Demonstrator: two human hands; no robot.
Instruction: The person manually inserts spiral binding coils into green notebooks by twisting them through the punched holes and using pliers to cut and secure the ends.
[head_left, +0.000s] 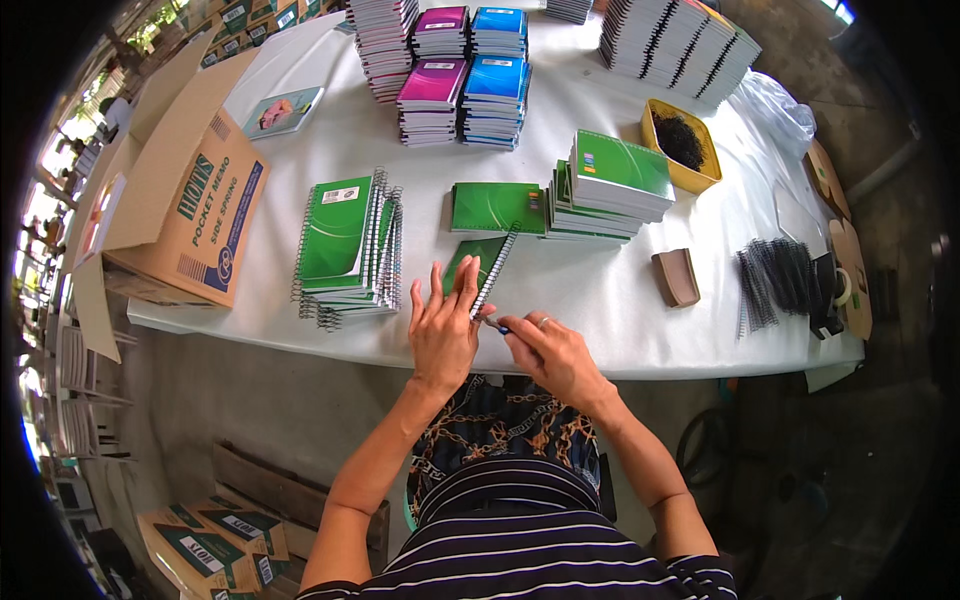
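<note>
My left hand (446, 322) lies with fingers spread over a small green spiral notebook (482, 252), tilted on the white-covered table near its front edge. My right hand (552, 358) is closed around small blue-handled pliers (502, 328). Their tip is at the near end of the notebook's wire coil; whether the jaws grip the wire is too small to tell. Left of my hands is a stack of green notebooks (335, 235) with coils in their edges. Beyond them lie a green notebook (485, 208) and a taller pile of green notebooks (622, 165).
An open cardboard box (200, 215) stands at the left. Stacks of magenta notebooks (432, 82) and blue notebooks (496, 80) stand at the back. On the right are a yellow basket (712, 165) of black bits, a brown block (677, 278), loose black coils (775, 285) and a tape dispenser (826, 295).
</note>
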